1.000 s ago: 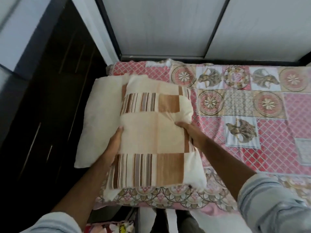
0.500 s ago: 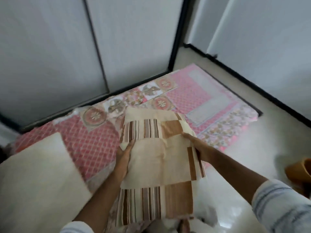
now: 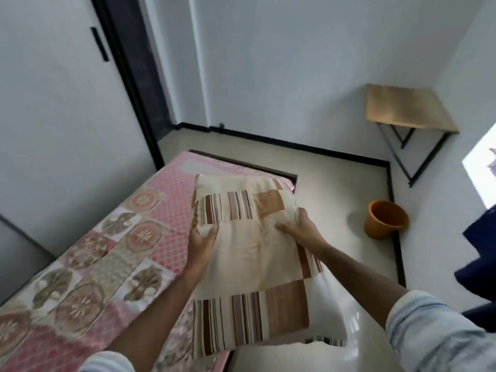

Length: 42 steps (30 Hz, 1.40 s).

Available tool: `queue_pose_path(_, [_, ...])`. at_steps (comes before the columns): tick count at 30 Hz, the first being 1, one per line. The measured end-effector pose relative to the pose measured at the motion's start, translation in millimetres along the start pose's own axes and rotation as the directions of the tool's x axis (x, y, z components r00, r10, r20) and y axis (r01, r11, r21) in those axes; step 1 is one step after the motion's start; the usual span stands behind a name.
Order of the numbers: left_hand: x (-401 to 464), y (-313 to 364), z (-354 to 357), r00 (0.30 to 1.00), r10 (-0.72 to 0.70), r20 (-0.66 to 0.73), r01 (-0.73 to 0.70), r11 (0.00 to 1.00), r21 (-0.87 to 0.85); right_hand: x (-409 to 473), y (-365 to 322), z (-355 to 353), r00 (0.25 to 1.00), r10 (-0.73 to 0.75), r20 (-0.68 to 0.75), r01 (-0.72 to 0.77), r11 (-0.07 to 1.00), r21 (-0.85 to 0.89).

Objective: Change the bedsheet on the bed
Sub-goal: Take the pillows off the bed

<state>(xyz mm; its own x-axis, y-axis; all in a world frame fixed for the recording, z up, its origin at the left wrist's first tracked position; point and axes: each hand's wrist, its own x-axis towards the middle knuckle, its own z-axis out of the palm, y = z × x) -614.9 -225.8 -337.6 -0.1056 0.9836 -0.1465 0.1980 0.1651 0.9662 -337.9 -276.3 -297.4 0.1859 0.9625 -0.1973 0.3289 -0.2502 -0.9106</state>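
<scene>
I hold a cream pillow [image 3: 255,264] with brown striped and plain patches up in front of me, over the bed's right edge and the floor. My left hand [image 3: 200,244] grips its left side and my right hand [image 3: 302,232] grips its right side, fingers dug into the fabric. Below and to the left lies the bed, covered by a pink patterned bedsheet [image 3: 80,264] with round flower and shell motifs.
An orange bucket [image 3: 385,218] stands on the pale floor [image 3: 335,183] by the right wall. A small wooden table [image 3: 405,111] on black legs is in the far corner. White sliding doors [image 3: 59,103] run along the bed's far side. Something dark blue [image 3: 480,251] is at the right edge.
I have lifted the striped pillow off the other pillow and swung it right, toward the foot of the bed. The plain cream pillow has gone out of view.
</scene>
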Motion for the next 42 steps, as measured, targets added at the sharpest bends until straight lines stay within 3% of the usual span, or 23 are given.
queue_pose_path(6, [43, 77, 127, 0.969, 0.160, 0.187, -0.153, 0.987, -0.052, 55, 13, -133, 0.990, -0.034, -0.135, 0.031, 0.999, -0.025])
queue_pose_path(11, [94, 124, 216, 0.937, 0.204, 0.284, -0.185, 0.978, -0.091, 108, 12, -210, 0.974, -0.059, -0.217, 0.061, 0.998, 0.002])
queue_pose_path(19, [236, 175, 370, 0.873, 0.219, 0.436, -0.180, 0.975, -0.129, 247, 21, -321, 0.928, 0.017, -0.373, -0.009, 1.000, 0.021])
queue_pose_path(26, [379, 243, 508, 0.732, 0.263, 0.628, -0.264, 0.960, -0.094, 381, 16, -425, 0.849, 0.080, -0.523, -0.061, 0.997, 0.052])
queue_pose_path(33, [463, 302, 655, 0.650, 0.283, 0.705, -0.294, 0.949, -0.110, 480, 31, -536, 0.771, 0.094, -0.630, -0.078, 0.996, 0.054])
queue_pose_path(42, [555, 363, 863, 0.606, 0.289, 0.741, -0.238, 0.955, -0.177, 634, 63, -715, 0.757, 0.071, -0.650, -0.066, 0.997, 0.032])
